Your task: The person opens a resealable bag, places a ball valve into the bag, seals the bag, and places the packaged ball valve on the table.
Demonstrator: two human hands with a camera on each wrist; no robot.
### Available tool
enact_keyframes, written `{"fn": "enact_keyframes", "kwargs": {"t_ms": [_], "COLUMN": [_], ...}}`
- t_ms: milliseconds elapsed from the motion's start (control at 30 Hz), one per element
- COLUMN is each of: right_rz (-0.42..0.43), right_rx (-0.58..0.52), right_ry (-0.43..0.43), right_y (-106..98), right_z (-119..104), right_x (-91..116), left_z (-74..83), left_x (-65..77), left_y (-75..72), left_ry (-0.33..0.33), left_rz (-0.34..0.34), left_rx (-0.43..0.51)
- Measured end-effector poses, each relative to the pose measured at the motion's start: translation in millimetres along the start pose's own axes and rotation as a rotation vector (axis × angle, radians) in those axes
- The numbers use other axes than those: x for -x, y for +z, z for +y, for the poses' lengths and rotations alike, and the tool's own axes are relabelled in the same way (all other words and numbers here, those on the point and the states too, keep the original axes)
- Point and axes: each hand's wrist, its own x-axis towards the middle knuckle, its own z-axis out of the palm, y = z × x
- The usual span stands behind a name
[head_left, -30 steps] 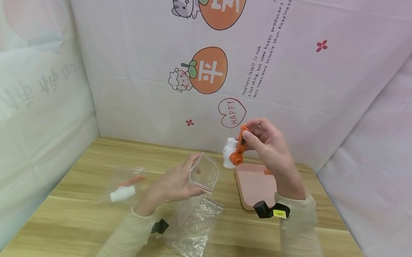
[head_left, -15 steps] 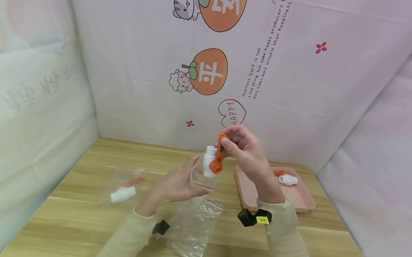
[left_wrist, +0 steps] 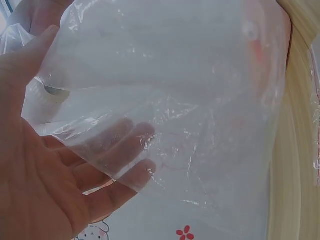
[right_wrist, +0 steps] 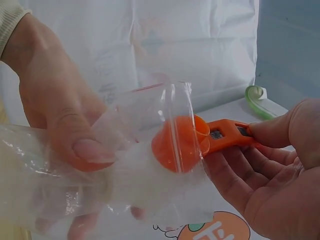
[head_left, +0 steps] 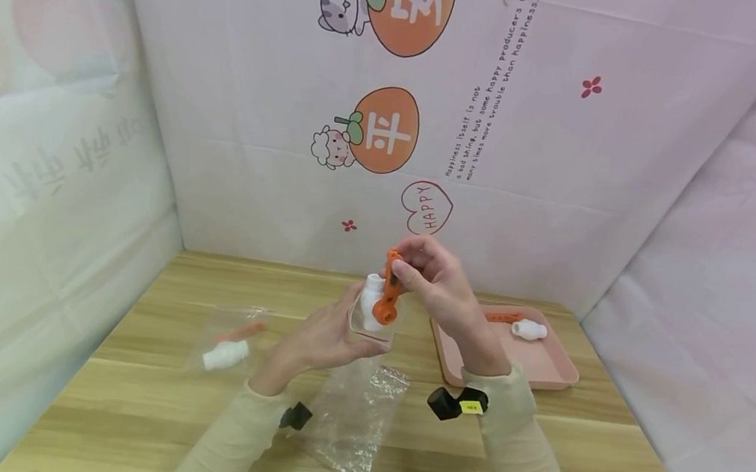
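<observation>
My left hand [head_left: 315, 333] holds a clear zip bag [left_wrist: 170, 115] with its mouth spread, thumb and fingers on opposite sides. From the right, my right hand [head_left: 438, 277] pinches a slim orange plastic handle [right_wrist: 225, 135] between thumb and fingers. The handle's rounded end [right_wrist: 175, 145] is inside the bag mouth, while the gripped end sticks out. Beside the handle, a white plastic fitting [head_left: 370, 304] with a ridged neck goes down into the bag. Seen from the right wrist, its white body shows blurred through the film, close to the left thumb.
A pink tray [head_left: 545, 370] at right carries another white fitting [head_left: 529, 329] and orange pieces [head_left: 502, 317]. A bag with a white and an orange piece [head_left: 226, 355] lies at left on the wooden table [head_left: 153, 411]. Clear plastic bags [head_left: 362, 422] lie in front.
My right hand has moved left and down, bringing the orange handle and white fitting from over the tray into the bag mouth. My left hand has stayed nearly still.
</observation>
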Motion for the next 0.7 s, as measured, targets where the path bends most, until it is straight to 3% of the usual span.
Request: {"fn": "enact_keyframes", "kwargs": {"t_ms": [400,700], "right_rz": [-0.024,-0.146], "right_rx": [0.095,0.188], "right_ry": [0.015,-0.036], "right_y": [6.4,9.8], "right_z": [1.8,0.6], "right_x": [1.7,-0.2], "left_z": [-1.5,1.8], "left_x": [-2.4,-0.5], "left_y": [1.9,-0.5], "left_ry": [0.103,0.104], "left_rz": [0.029,0.037], "left_rx": [0.080,0.156]}}
